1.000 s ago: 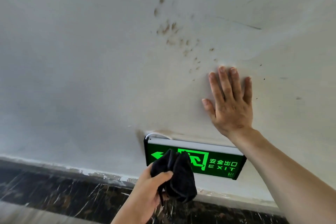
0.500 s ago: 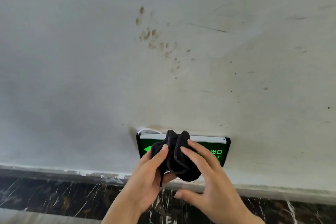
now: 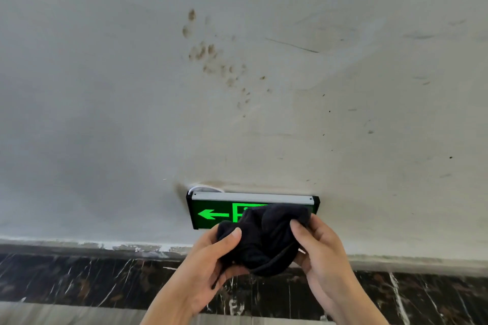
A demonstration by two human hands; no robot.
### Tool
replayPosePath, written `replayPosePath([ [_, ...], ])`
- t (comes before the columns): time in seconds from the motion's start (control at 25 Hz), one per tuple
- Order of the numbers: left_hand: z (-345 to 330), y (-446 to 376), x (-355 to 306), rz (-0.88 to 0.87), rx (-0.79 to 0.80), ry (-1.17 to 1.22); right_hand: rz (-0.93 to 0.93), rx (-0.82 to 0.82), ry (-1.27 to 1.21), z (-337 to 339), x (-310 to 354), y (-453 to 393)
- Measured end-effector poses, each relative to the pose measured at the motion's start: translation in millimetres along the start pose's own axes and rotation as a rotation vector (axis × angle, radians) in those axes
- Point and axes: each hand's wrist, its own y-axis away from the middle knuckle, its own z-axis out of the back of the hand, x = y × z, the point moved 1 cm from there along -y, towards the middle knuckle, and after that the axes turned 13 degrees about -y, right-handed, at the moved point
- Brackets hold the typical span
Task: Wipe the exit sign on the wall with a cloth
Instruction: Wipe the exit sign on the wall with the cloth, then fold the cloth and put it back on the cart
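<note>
head view, looking at a pale plastered wall (image 3: 105, 113) with a low-mounted exit sign (image 3: 211, 212). both hands hold one bunched black cloth (image 3: 261, 240) in front of the sign's right half. left hand (image 3: 208, 269): fingers curled closed around the cloth's left portion, thumb pressed on its upper left edge, a dark cord or hem strand hanging below the palm. right hand (image 3: 322, 253): thumb on the front of the cloth's right side, remaining fingers wrapped behind it, so the fabric is pinched between thumb and fingers. the cloth spans the gap between the two hands and overlaps the sign's lower right area; whether it touches the sign face cannot be told. the sign is a dark rectangular box with a silver top rail, its lit green face showing a left-pointing arrow (image 3: 212, 214) and part of a door pictogram; the rest of the face is hidden by the cloth. a white cable (image 3: 196, 188) loops out of the wall just above the sign's upper left corner. brown smudges (image 3: 203, 51) mark the wall well above the sign. a dark veined marble skirting (image 3: 79, 280) runs along the wall's base, below the sign and behind both wrists.
</note>
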Motion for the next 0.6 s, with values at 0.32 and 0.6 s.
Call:
replayPosePath([
  [0.32,-29.1,90.2,-129.1,0.135,-0.028,0.132,-0.12,-0.155,-0.077,-86.5,142.2,59.5],
  [0.6,-63.9,204.4,-285.4,0.0,-0.23,-0.349,-0.116,-0.096,0.034,-189.3,306.1,123.2],
])
